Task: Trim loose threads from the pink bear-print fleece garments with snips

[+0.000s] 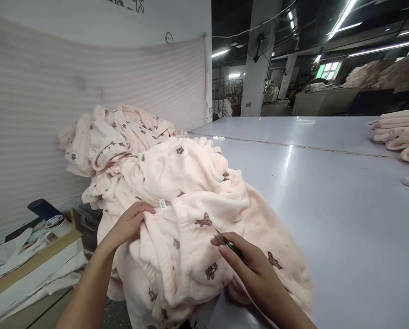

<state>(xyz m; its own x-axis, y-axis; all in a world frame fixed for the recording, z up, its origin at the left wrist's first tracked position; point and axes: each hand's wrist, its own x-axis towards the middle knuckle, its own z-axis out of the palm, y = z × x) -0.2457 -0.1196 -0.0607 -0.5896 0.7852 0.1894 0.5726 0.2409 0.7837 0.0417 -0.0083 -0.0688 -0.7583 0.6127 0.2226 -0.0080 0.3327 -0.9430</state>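
**Hands on a heap of bear-print fleece, snips in the right**

A large heap of pale pink fleece blankets printed with small brown bears (177, 183) lies on the near left corner of a wide, glossy grey worktable (327, 192), spilling over its edge. The left hand (129, 226) is closed on a fold of the fleece, fingers curled into the cloth just beside a small white sewn-in label (162, 204). The right hand (248, 262) rests against the heap's right flank and pinches a pair of slim green-handled thread snips (229, 244), their metal tips pointing up and left over the fabric.

At the table's far right sits a stack of folded plain pink blankets (401, 130). Left of the table, a shallow tan cardboard box (36, 258) holds white sheets and a round tape roll (54, 222).
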